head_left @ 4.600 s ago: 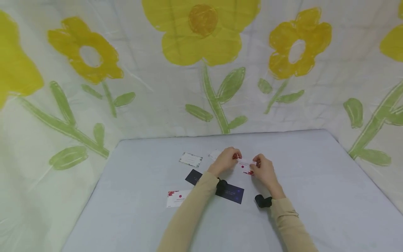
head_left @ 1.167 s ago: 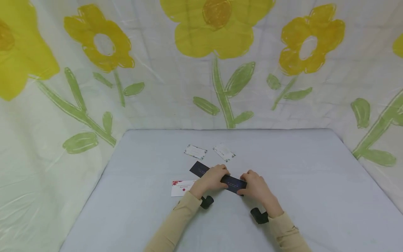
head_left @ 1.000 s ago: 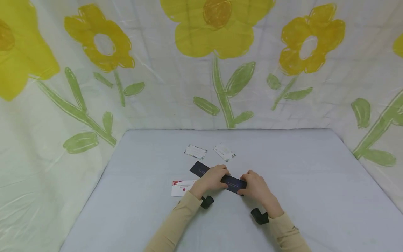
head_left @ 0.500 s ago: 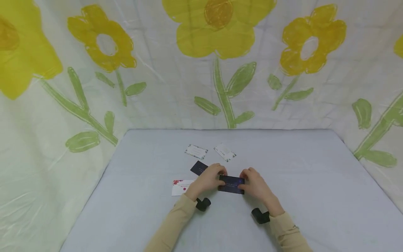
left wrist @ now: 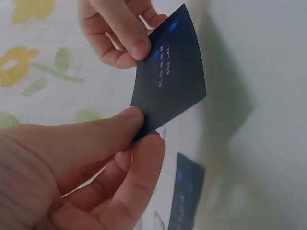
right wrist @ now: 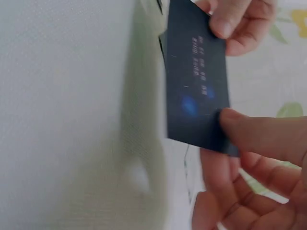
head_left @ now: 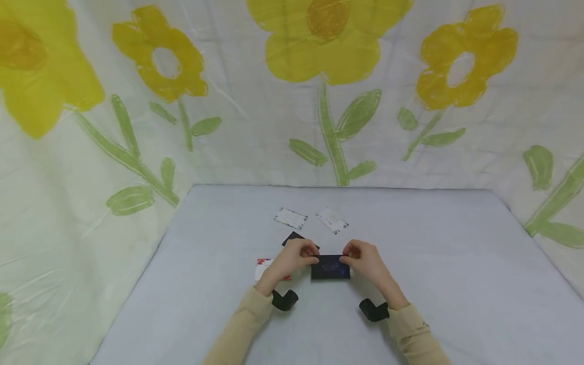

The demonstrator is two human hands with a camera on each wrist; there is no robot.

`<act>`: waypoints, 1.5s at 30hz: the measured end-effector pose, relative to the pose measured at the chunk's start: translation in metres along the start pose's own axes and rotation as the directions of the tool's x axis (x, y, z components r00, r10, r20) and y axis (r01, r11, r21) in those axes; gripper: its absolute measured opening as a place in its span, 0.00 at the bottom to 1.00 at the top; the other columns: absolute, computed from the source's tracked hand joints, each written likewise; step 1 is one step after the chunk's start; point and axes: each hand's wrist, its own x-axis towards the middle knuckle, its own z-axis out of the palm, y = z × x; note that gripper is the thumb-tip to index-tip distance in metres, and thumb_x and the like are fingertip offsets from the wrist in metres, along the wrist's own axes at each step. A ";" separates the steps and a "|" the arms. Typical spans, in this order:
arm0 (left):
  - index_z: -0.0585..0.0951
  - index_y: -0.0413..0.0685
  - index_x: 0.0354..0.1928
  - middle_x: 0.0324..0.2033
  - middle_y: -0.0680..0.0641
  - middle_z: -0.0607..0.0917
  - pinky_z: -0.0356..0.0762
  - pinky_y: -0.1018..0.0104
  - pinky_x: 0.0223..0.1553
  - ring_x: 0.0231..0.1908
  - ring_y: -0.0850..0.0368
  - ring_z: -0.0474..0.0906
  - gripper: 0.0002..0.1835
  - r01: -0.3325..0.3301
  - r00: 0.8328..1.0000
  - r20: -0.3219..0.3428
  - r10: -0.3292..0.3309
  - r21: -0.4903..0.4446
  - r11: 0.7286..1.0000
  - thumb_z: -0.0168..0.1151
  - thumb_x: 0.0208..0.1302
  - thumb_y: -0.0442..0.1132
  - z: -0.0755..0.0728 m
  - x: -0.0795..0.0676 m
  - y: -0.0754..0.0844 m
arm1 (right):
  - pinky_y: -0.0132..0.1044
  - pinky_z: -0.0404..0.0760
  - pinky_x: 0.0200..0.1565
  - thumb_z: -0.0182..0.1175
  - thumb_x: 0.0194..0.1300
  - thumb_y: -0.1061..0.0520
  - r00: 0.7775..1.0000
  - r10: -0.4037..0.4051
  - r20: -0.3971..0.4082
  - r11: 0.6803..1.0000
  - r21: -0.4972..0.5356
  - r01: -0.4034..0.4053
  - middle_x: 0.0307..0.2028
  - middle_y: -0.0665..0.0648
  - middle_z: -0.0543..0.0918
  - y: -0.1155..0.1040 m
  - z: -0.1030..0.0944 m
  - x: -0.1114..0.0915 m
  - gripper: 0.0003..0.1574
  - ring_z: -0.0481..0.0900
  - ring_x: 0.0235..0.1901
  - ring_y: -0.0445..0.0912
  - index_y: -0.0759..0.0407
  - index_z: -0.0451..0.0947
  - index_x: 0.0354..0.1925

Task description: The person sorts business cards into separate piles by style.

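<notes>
Between both hands a dark blue card (head_left: 330,269) with small pale print and blue glints is held up off the table. My left hand (head_left: 292,258) pinches its upper left corner, thumb on the printed face. At the upper right corner my right hand (head_left: 367,261) pinches it the same way. The left wrist view shows the card (left wrist: 168,81) slightly bowed, its shadow falling on the table. A second dark card (head_left: 294,237) lies behind my left hand, partly hidden. Under that same forearm lies a white card with red flowers (head_left: 263,268), partly covered.
Two white cards with leafy borders, one on the left (head_left: 291,218) and one on the right (head_left: 332,221), lie farther back on the pale tablecloth (head_left: 433,253). A white sheet painted with yellow flowers (head_left: 328,20) hangs behind the table.
Earlier both hands held a red-flowered white card farther back. They then took the dark card lying at a slant, turned it square and raised it, pulling it apart from the other dark card.
</notes>
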 end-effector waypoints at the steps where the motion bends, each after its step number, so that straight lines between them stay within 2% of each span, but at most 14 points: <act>1: 0.82 0.39 0.32 0.24 0.51 0.80 0.71 0.74 0.28 0.24 0.66 0.72 0.05 0.010 1.000 0.006 -0.010 -0.002 1.000 0.67 0.53 0.30 0.002 -0.001 0.000 | 0.34 0.68 0.29 0.67 0.53 0.62 1.000 0.016 0.011 1.000 -0.008 -0.016 0.23 0.50 0.74 0.000 0.000 -0.001 0.08 0.69 0.25 0.42 0.60 0.76 0.28; 6: 0.81 0.38 0.29 0.21 0.52 0.78 0.69 0.74 0.26 0.22 0.66 0.70 0.04 0.052 0.999 -0.009 -0.052 0.020 0.998 0.67 0.51 0.29 0.014 -0.006 0.000 | 0.35 0.66 0.28 0.67 0.52 0.64 0.997 0.061 0.057 0.997 -0.049 -0.058 0.20 0.50 0.71 0.002 0.004 -0.001 0.08 0.67 0.24 0.43 0.60 0.75 0.25; 11: 0.80 0.38 0.28 0.20 0.52 0.76 0.68 0.74 0.26 0.22 0.66 0.69 0.04 0.068 0.997 -0.051 -0.064 0.086 0.994 0.67 0.51 0.28 0.023 -0.007 -0.001 | 0.34 0.67 0.26 0.67 0.49 0.65 0.999 -0.013 0.038 0.997 -0.077 0.016 0.18 0.49 0.72 0.005 0.008 -0.001 0.09 0.68 0.22 0.42 0.59 0.74 0.22; 14: 0.80 0.38 0.29 0.20 0.52 0.75 0.68 0.74 0.26 0.23 0.65 0.68 0.03 0.073 0.996 -0.055 -0.065 0.138 0.988 0.66 0.52 0.28 0.026 -0.007 0.002 | 0.34 0.67 0.26 0.68 0.47 0.65 0.999 -0.032 0.025 0.991 -0.131 0.035 0.17 0.49 0.72 0.004 0.010 -0.002 0.10 0.68 0.21 0.41 0.58 0.74 0.21; 19: 0.80 0.39 0.30 0.22 0.52 0.76 0.68 0.72 0.28 0.25 0.63 0.68 0.03 0.088 0.996 -0.050 -0.078 0.246 0.965 0.65 0.54 0.30 0.029 -0.009 0.007 | 0.34 0.67 0.25 0.68 0.48 0.64 0.999 0.016 0.042 0.976 -0.218 -0.006 0.17 0.49 0.71 0.001 0.012 -0.001 0.11 0.67 0.21 0.41 0.58 0.74 0.20; 23: 0.80 0.41 0.31 0.26 0.50 0.78 0.71 0.70 0.32 0.28 0.61 0.70 0.03 0.090 0.996 -0.048 -0.079 0.326 0.941 0.65 0.55 0.31 0.031 -0.009 0.010 | 0.35 0.67 0.24 0.69 0.49 0.63 0.998 0.033 0.054 0.971 -0.239 -0.019 0.17 0.49 0.71 -0.003 0.013 -0.001 0.12 0.67 0.20 0.42 0.59 0.73 0.21; 28: 0.80 0.41 0.31 0.26 0.50 0.78 0.71 0.68 0.32 0.28 0.60 0.71 0.04 0.087 0.996 -0.046 -0.074 0.388 0.918 0.66 0.55 0.32 0.031 -0.009 0.013 | 0.35 0.67 0.24 0.69 0.49 0.63 0.998 0.028 0.051 0.965 -0.263 -0.013 0.17 0.50 0.71 -0.003 0.012 -0.002 0.12 0.67 0.20 0.42 0.59 0.73 0.20; 38: 0.79 0.43 0.27 0.24 0.51 0.74 0.69 0.69 0.31 0.28 0.59 0.68 0.05 0.077 0.997 -0.061 -0.056 0.436 0.897 0.68 0.53 0.34 0.032 -0.008 0.015 | 0.35 0.65 0.25 0.70 0.49 0.61 0.999 0.022 0.037 0.958 -0.288 -0.011 0.18 0.50 0.69 -0.001 0.012 -0.004 0.15 0.66 0.21 0.43 0.58 0.71 0.19; 43: 0.80 0.43 0.30 0.27 0.51 0.75 0.70 0.69 0.33 0.29 0.60 0.69 0.04 0.074 0.997 -0.058 -0.055 0.414 0.907 0.66 0.54 0.34 0.030 -0.010 0.013 | 0.35 0.66 0.24 0.68 0.51 0.61 0.999 0.005 0.049 0.961 -0.278 0.009 0.18 0.50 0.70 -0.001 0.012 -0.005 0.13 0.66 0.21 0.42 0.58 0.72 0.20; 45: 0.81 0.42 0.32 0.27 0.51 0.76 0.71 0.68 0.33 0.30 0.59 0.70 0.04 0.073 0.996 -0.067 -0.050 0.393 0.916 0.65 0.56 0.34 0.023 -0.011 0.012 | 0.34 0.66 0.24 0.67 0.53 0.60 0.999 -0.013 0.052 0.967 -0.254 0.026 0.18 0.49 0.70 -0.003 0.012 -0.004 0.12 0.66 0.21 0.42 0.57 0.73 0.21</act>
